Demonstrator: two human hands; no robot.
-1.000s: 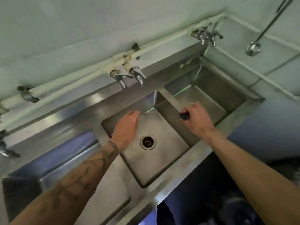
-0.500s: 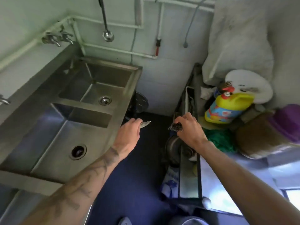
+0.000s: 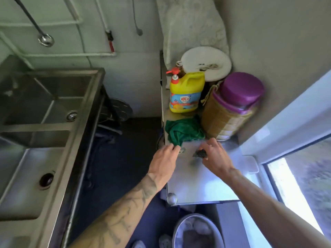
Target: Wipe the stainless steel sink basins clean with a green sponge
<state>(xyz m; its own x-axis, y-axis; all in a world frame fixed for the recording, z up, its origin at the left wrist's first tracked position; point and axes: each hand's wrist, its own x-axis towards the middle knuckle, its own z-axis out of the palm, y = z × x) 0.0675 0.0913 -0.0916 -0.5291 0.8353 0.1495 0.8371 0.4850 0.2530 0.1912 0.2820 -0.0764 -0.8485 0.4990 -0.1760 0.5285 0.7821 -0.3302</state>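
Observation:
The stainless steel sink [image 3: 84, 122] runs along the left, with a far basin [image 3: 44, 97] and a nearer basin [image 3: 23, 176], both with nothing in them. Both hands are away from it, over a steel side table [image 3: 197, 185] on the right. My right hand [image 3: 216, 158] pinches a small dark wad [image 3: 200, 153] just above the tabletop. In the fingertips of my left hand [image 3: 164, 161] is a small silvery metal piece [image 3: 182, 150] at the table's left edge. A crumpled green cloth or sponge [image 3: 184, 131] lies on the table just beyond both hands.
Behind the green thing stand a yellow detergent bottle [image 3: 186, 92], a purple-lidded jar [image 3: 232, 104] and a white round board [image 3: 206, 63]. A bucket [image 3: 195, 231] sits on the dark floor below. A ladle [image 3: 45, 39] hangs on the wall; a window [image 3: 304, 185] is at right.
My view swung right from the sink to the side table. Both hands left the middle basin and moved over the table, the right still holding the dark wad, the left now holding a small silvery piece.

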